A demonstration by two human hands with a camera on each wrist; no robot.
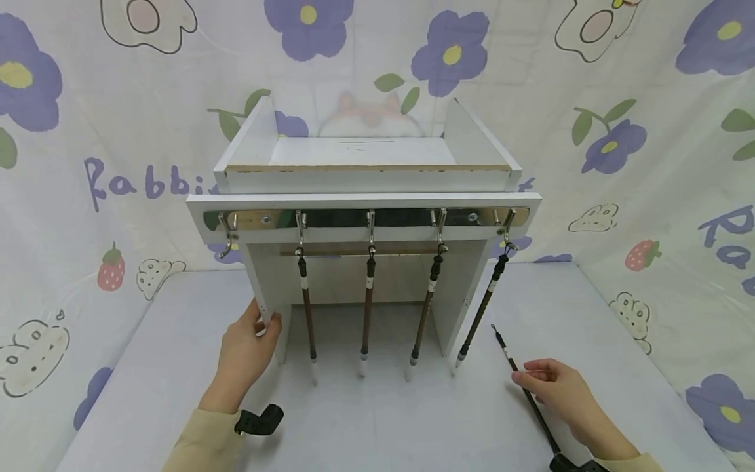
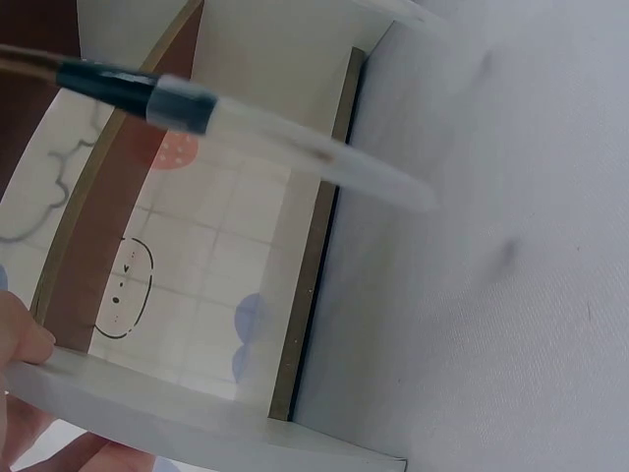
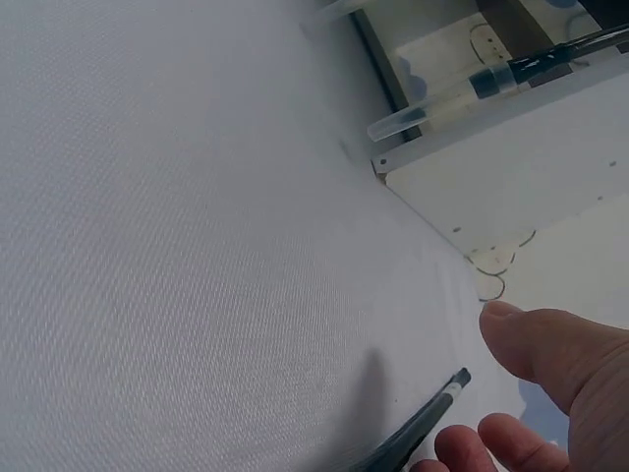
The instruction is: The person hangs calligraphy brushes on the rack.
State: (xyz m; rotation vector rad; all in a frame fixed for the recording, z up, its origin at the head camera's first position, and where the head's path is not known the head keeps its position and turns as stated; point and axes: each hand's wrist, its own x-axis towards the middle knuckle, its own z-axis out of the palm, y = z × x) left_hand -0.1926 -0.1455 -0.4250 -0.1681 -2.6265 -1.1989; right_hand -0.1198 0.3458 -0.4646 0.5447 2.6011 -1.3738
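Capped calligraphy brushes (image 1: 368,301) hang by their loops from hooks on a white shelf unit (image 1: 366,182). My left hand (image 1: 246,347) grips the unit's left side panel (image 1: 257,278), its thumb on the front edge; in the left wrist view the fingers wrap that panel (image 2: 157,418). At the right lies another dark brush (image 1: 533,410), with its loop end towards the back. My right hand (image 1: 551,390) is over this brush, the thumb tip overlapping its shaft. In the right wrist view the thumb (image 3: 536,344) stands apart from the fingers, and the brush (image 3: 418,428) runs beside the fingertips.
A shiny metal hook rail (image 1: 336,218) runs along the unit's front; its leftmost hook (image 1: 226,236) bears no brush. Above is an open-topped white tray (image 1: 368,181). The unit stands on a white-covered table (image 1: 366,426), with a printed cloth (image 1: 236,59) behind.
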